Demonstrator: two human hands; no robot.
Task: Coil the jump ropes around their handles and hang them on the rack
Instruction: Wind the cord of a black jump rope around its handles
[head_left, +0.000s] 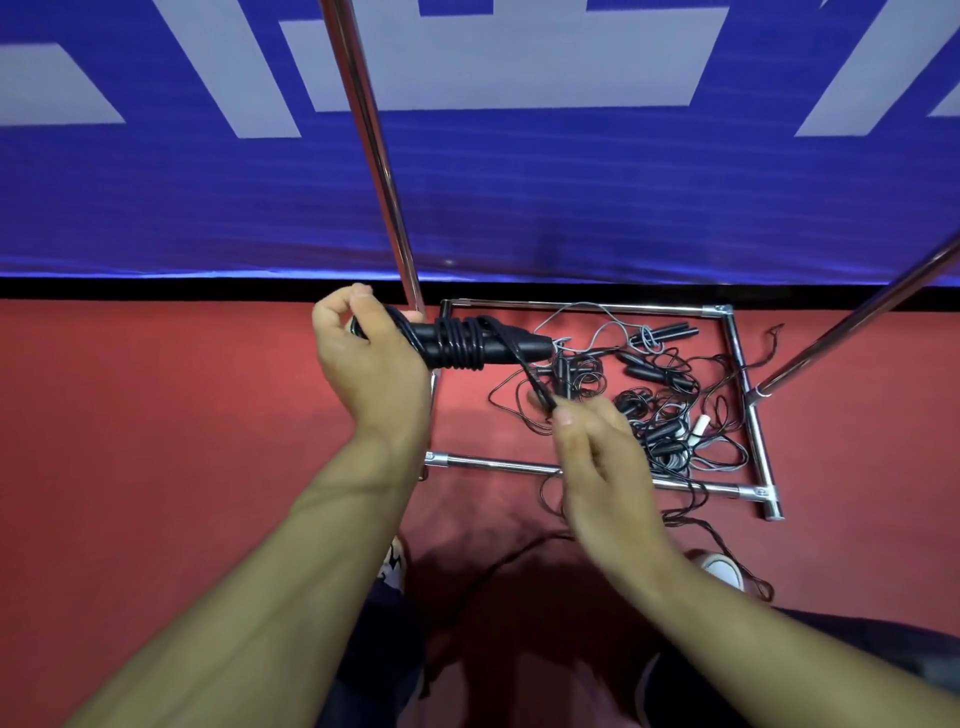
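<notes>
The left hand (371, 364) has its grip clamped round the near end of a pair of black handles (511, 347) held level, side by side, above the left rail of the rack base (748, 410). Several turns of black rope (457, 345) sit tight round the handles' middle, and the free end of the handles points right, over the base. From the coil a taut strand runs down and right to the right hand (597, 457), whose thumb and fingers pinch it, grip closed on the rope; the slack falls below that hand and trails across the red floor (156, 441) toward the person's feet. The chrome base forms an open rectangle on the floor, and inside it lies a tangled heap of jump ropes (649, 395), black and grey cords with black handles and one white piece; a few loops spill over the near and right rails. Two chrome uprights rise from the base: the left pole (371, 150) stands just behind the left hand, the right pole (857, 317) slants up to the right edge. Behind the base a blue banner (519, 208) closes off the far side, and the floor to the left lies open. A white shoe (722, 566) shows near the right forearm.
</notes>
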